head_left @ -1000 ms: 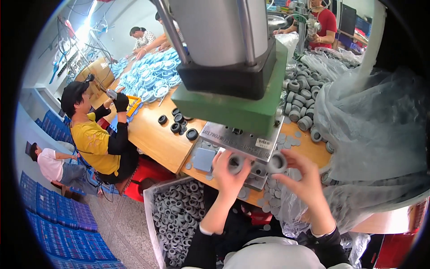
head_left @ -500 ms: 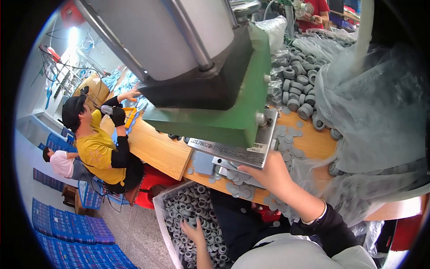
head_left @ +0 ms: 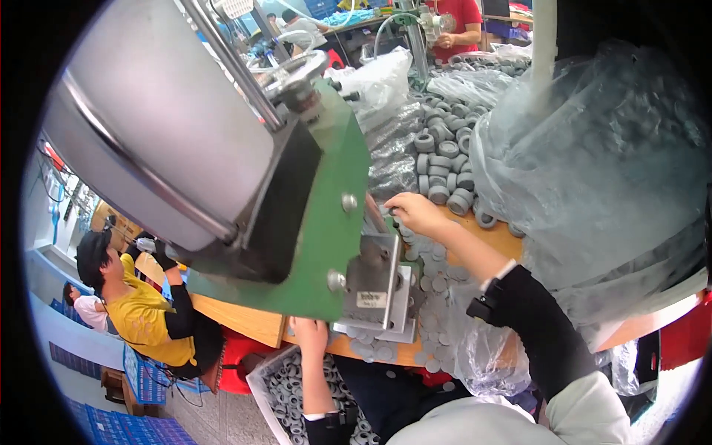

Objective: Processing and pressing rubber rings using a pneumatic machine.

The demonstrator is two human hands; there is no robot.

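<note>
My right hand [head_left: 415,213] reaches across the wooden bench to a scatter of flat grey discs [head_left: 434,271] just right of the press, fingers bunched at the discs' far edge. My left hand [head_left: 310,335] is low at the bench's front edge, under the green press [head_left: 326,222], its fingertips up against the metal base plate [head_left: 374,285]. What either hand holds is hidden. A white bin of grey rubber rings [head_left: 282,386] sits below my left forearm.
A heap of thick grey rings [head_left: 445,163] lies further back on the bench. A big clear plastic bag [head_left: 593,185] bulges on the right. A person in a yellow shirt [head_left: 141,315] sits at the left; someone in red [head_left: 460,18] works at the back.
My head has swung right and down. My left hand rose from the ring bin to the press base. My right hand left the press plate and reached back to the discs.
</note>
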